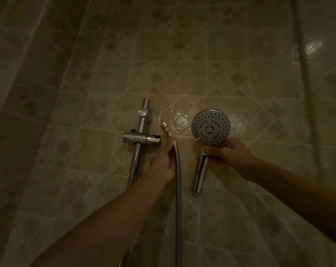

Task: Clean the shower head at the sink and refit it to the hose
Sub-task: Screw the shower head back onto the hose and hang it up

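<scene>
- at centre left of the frame the chrome slide rail (137, 151) stands against the tiled wall (240, 74), its holder bracket (142, 139) empty; we leave it out of this step
- just right of the bracket our left hand (163, 162) holds the hose (178, 189) near its top, fingers loosely curled round it as far as the dim light shows; the hose end fitting (165, 127) pokes up above the hand, tilted to the upper left
- we judge the step in hand to be joining head and hose, so we would slide the left hand up closer to the fitting to stop it wobbling
- right of centre our right hand (228, 153) grips the shower head (211, 127) at the neck, fingers wrapped round the handle, spray face toward us, handle end (197, 189) hanging free and apart from the hose
- the handle end points down while the fitting points up, so we would bring the two in line, start the thread gently by hand to avoid crossing it, then snug it
</scene>
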`<state>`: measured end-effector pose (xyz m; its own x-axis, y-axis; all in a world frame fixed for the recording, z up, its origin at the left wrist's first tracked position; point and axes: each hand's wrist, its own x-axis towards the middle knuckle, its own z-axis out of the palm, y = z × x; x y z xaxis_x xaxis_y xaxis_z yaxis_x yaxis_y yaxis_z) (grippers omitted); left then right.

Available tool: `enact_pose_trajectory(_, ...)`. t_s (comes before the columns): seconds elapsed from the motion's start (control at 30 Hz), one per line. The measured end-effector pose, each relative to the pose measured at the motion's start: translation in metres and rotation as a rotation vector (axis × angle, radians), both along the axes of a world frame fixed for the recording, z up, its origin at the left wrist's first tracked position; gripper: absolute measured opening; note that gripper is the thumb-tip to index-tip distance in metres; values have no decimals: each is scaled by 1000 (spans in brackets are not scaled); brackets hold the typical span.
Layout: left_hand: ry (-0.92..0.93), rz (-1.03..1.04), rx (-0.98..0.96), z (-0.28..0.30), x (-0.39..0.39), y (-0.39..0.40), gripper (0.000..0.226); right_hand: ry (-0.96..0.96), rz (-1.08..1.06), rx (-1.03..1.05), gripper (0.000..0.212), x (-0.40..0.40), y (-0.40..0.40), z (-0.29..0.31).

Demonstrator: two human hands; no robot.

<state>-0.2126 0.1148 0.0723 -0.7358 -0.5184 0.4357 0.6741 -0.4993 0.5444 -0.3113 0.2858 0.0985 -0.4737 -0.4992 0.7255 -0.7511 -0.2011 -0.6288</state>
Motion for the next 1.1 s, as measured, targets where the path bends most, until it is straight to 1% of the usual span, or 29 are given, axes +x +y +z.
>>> enact_pose_trajectory(0.07, -7, -26, -59, 0, -7, 3, 47, -7, 14, 0, 6, -1, -1, -4)
enact_pose_trajectory(0.2, -26, 3, -107, -9, -7, 0, 41, 7, -25, 22, 6, -3, 4, -12)
enact_pose_trajectory(0.33, -48, -11, -184, -34, -3, -8, 35, -8, -26, 34, 16, -3, 9, -26)
enact_pose_trajectory(0.47, -102, 28, -302, -72, 2, -20, 37, -36, -14, 19, 4, -2, 10, -44)
enact_pose_trajectory(0.57, -163, 11, -385, -111, 13, -25, 37, -68, 12, 35, 6, 1, 7, -66)
enact_pose_trajectory(0.7, -293, 65, -508, -165, 38, -22, 39, -121, 31, 59, 10, 7, 2, -105)
enact_pose_trajectory(0.8, -388, 72, -501, -210, 55, -18, 44, -149, 47, 72, 10, 13, -2, -138)
enact_pose_trajectory(0.93, -466, 48, -486, -262, 77, -14, 37, -186, 72, 40, 16, 20, -5, -178)
enact_pose_trajectory(0.97, -490, 50, -478, -274, 81, -13, 37, -205, 88, 32, 15, 19, -5, -187)
enact_pose_trajectory(1.07, -528, 52, -423, -308, 90, -12, 43, -233, 180, 19, 22, 22, -6, -209)
enact_pose_trajectory(1.1, -543, 50, -410, -315, 92, -12, 43, -226, 194, 17, 20, 24, -7, -215)
